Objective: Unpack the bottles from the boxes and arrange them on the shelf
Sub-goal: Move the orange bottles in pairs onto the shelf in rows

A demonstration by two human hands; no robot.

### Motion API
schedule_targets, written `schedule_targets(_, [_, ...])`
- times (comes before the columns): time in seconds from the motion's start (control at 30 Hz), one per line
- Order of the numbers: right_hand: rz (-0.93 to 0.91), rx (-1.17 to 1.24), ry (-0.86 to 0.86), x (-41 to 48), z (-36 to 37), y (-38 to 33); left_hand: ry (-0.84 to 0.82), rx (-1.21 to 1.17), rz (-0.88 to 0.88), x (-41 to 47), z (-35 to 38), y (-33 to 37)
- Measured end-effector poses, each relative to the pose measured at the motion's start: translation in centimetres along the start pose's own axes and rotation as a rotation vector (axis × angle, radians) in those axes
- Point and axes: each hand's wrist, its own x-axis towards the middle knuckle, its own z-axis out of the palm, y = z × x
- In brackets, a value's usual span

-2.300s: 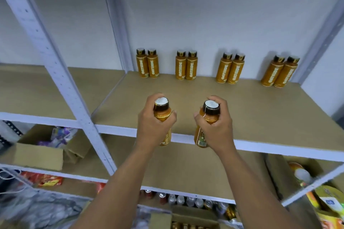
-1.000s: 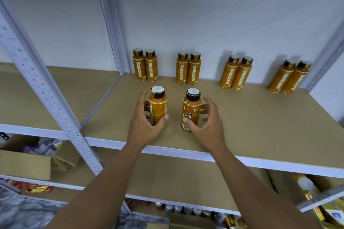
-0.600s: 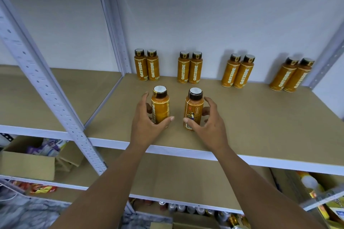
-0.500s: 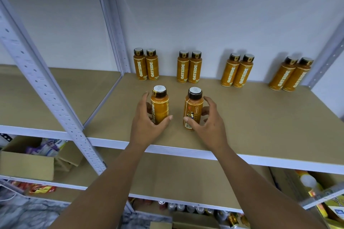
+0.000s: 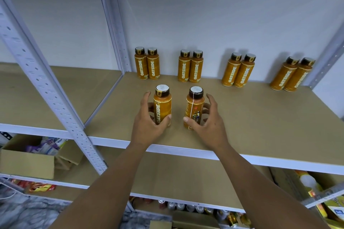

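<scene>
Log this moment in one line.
left hand grips left orange black-capped bottle | right hand grips right orange bottle | both upright on tan shelf

On shelf point(image 5: 260, 117): 2 bottles point(image 5: 162, 107) frnt of row point(image 5: 190, 69).

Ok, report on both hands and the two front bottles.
Left hand grips left bottle. Right hand curled round right bottle, thumb touching. Both upright on the shelf, in front of the back row. Nothing between.
</scene>
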Motion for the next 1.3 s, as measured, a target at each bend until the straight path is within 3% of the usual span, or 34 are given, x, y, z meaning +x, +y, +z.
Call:
schedule_targets(0.83, [-0.044,0.025,-0.056,-0.34,-0.07,0.55,-0.002,0.032,0.037,-0.21,-0.15,-0.04])
schedule_targets(1.1, [-0.050,0.037,0.035,-0.27,-0.15,0.31,-0.003,0.040,0.020,-0.19,-0.09,-0.04])
schedule_targets(1.3, [-0.042,0.048,0.011,-0.23,-0.05,0.53,-0.011,0.030,0.017,-0.21,-0.15,0.07])
